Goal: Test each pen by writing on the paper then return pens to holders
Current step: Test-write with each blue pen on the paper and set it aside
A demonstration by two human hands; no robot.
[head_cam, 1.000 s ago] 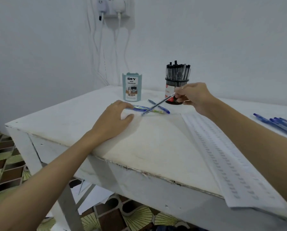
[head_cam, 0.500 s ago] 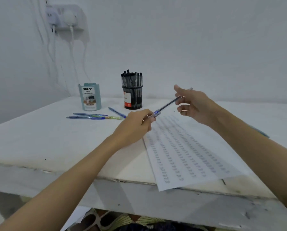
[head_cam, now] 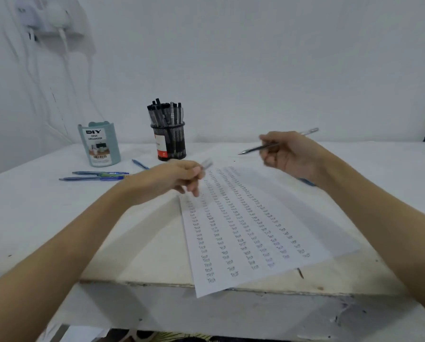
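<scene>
Paper (head_cam: 251, 238): nearest me, hanging a little over the front edge of the table (head_cam: 46, 213). I count several columns of the word "Test", so I judge many pens already tried.
Left hand (head_cam: 172, 180): hovers over the paper's far left corner, fingers curled round a small clear piece, blurred; I take it for the pen's cap (head_cam: 207, 164).
Right hand (head_cam: 290, 154): above the paper's far end, pinching an uncapped pen (head_cam: 258, 148), tip pointing left, not touching the sheet.
Step in hand: I judge this pen is about to be written with; its line is not yet made.
Loose pens (head_cam: 95, 176): blue ones lying on the table to the left, seemingly awaiting test or return.
Green holder (head_cam: 99, 146): behind them; I see no pens poking out.
Mesh holder (head_cam: 169, 141): farthest back, packed with black pens.
</scene>
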